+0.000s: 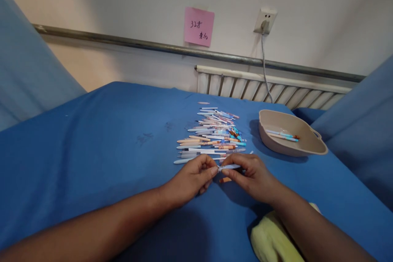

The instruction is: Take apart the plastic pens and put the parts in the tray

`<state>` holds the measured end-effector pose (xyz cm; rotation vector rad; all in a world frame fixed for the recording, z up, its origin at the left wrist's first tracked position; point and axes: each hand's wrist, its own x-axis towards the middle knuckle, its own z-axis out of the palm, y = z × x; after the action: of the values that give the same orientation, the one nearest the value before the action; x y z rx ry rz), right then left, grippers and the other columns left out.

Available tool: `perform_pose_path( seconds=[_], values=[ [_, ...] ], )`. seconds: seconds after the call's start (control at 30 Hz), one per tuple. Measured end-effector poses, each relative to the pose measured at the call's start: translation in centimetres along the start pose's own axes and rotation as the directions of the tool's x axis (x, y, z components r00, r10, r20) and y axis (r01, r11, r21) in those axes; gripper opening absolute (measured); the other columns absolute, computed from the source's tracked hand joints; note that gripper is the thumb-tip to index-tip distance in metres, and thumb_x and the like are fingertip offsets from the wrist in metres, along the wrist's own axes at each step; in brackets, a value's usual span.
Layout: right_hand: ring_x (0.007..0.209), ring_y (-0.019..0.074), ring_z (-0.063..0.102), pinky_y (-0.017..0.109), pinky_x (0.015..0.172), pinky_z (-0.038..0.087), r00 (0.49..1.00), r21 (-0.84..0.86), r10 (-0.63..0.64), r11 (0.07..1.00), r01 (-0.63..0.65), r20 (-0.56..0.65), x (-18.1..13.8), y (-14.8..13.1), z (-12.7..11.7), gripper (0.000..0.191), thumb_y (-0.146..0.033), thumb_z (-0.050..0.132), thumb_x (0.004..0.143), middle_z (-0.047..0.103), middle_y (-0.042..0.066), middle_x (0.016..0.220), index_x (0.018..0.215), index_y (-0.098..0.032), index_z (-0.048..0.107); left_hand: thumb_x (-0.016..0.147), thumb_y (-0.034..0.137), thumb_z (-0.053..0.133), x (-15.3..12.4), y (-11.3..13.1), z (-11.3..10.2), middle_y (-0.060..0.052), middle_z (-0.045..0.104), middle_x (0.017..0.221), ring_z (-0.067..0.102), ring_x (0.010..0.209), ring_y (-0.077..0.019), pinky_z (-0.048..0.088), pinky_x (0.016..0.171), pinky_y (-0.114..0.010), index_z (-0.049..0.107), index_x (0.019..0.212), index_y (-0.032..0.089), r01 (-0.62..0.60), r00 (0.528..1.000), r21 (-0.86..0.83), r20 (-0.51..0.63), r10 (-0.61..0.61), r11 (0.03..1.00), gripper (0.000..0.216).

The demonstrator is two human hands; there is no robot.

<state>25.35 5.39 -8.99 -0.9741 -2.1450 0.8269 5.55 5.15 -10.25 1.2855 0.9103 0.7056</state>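
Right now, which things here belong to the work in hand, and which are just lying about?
In use: left hand and right hand pinching the pale blue pen; pile of pens; beige tray with two pens inside; orange piece beneath the hands.
Lying about: pink note, wall socket, radiator, yellow cloth.

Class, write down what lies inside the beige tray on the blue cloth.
Two slim pens lie side by side inside the beige tray, toward its left end. Its near wall hides the strip of floor just behind it.
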Motion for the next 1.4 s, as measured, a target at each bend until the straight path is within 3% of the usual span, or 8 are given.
perform_pose_path(
  seconds=[0.17,0.3,0.37,0.47,0.7,0.9,1.1,1.4],
  values=[
    [0.069,0.0132,0.063,0.024,0.066,0.046,1.000,-0.018,-0.027,0.999,0.027,0.003,0.0,0.1,-0.1,0.008,-0.022,0.056,0.088,0.070,0.001,0.077,0.086,-0.020,0.064,0.080,0.048,0.061,0.2,-0.1,-0.3,0.006,0.051,0.056,0.044,0.048,-0.0083,0.035,0.047,-0.019,0.047,0.085,0.018,0.025,0.997,-0.059,0.077,-0.021,0.998,0.033],
    [0.072,0.0144,0.063,0.025,0.068,0.047,0.997,-0.081,-0.069,0.994,0.067,-0.028,-0.1,0.1,-0.2,0.009,-0.023,0.055,0.089,0.070,0.002,0.079,0.087,-0.020,0.063,0.084,0.055,0.052,0.2,0.6,-0.8,0.004,0.054,0.059,0.043,0.041,-0.0074,0.033,0.039,-0.019,0.051,0.080,0.017,0.090,0.987,0.123,0.125,-0.105,0.988,0.038],
    [0.075,0.0153,0.064,0.026,0.068,0.047,0.995,-0.118,-0.089,0.989,0.084,-0.036,-0.1,0.2,-0.4,0.008,-0.023,0.055,0.089,0.070,0.003,0.082,0.089,-0.021,0.063,0.083,0.055,0.053,0.2,0.8,-0.9,0.005,0.052,0.056,0.038,0.037,-0.0058,0.028,0.035,-0.018,0.052,0.075,0.017,0.108,0.987,0.163,0.102,-0.125,0.981,0.039],
    [0.075,0.0156,0.063,0.027,0.068,0.046,0.995,-0.163,-0.096,0.983,0.088,-0.037,-0.2,0.3,-0.7,0.008,-0.022,0.055,0.089,0.070,0.004,0.084,0.091,-0.021,0.063,0.080,0.051,0.059,0.3,0.5,-1.1,0.009,0.044,0.048,0.032,0.035,-0.0051,0.023,0.035,-0.016,0.053,0.077,0.017,0.115,0.992,0.093,0.049,-0.120,0.989,0.035],
    [0.072,0.0152,0.061,0.026,0.065,0.045,0.995,-0.172,-0.071,0.983,0.057,-0.073,-0.2,0.6,-1.2,0.008,-0.025,0.055,0.089,0.069,0.003,0.082,0.090,-0.022,0.063,0.079,0.048,0.064,0.3,0.3,-1.1,0.011,0.037,0.046,0.030,0.038,-0.0061,0.024,0.038,-0.017,0.056,0.090,0.017,0.111,0.993,-0.053,0.040,-0.109,0.992,0.034],
    [0.070,0.0144,0.061,0.025,0.065,0.045,0.995,-0.157,-0.079,0.985,0.069,-0.062,-0.2,0.4,-0.8,0.007,-0.023,0.056,0.088,0.069,0.002,0.081,0.090,-0.021,0.063,0.081,0.050,0.062,0.2,0.4,-0.9,0.011,0.035,0.047,0.025,0.039,-0.0052,0.021,0.038,-0.017,0.051,0.081,0.018,0.108,0.994,-0.090,0.031,-0.106,0.990,0.034],
    [0.071,0.0149,0.061,0.026,0.066,0.045,0.994,-0.158,-0.075,0.985,0.063,-0.075,-0.1,0.5,-0.8,0.007,-0.023,0.056,0.088,0.069,0.003,0.082,0.090,-0.021,0.063,0.079,0.044,0.065,-0.1,0.3,-0.3,0.011,0.035,0.050,0.028,0.042,-0.0058,0.027,0.042,-0.017,0.047,0.084,0.019,0.073,0.997,-0.145,0.011,-0.072,0.987,0.031],
    [0.073,0.0152,0.061,0.026,0.068,0.045,0.996,-0.144,-0.077,0.987,0.070,-0.045,-0.1,0.7,-0.8,0.009,-0.024,0.055,0.089,0.069,0.003,0.083,0.092,-0.022,0.063,0.082,0.041,0.060,0.0,0.4,-0.7,0.009,0.040,0.051,0.034,0.043,-0.0071,0.027,0.043,-0.018,0.046,0.083,0.019,0.041,0.999,-0.035,0.018,-0.040,0.999,0.026]
  ],
)
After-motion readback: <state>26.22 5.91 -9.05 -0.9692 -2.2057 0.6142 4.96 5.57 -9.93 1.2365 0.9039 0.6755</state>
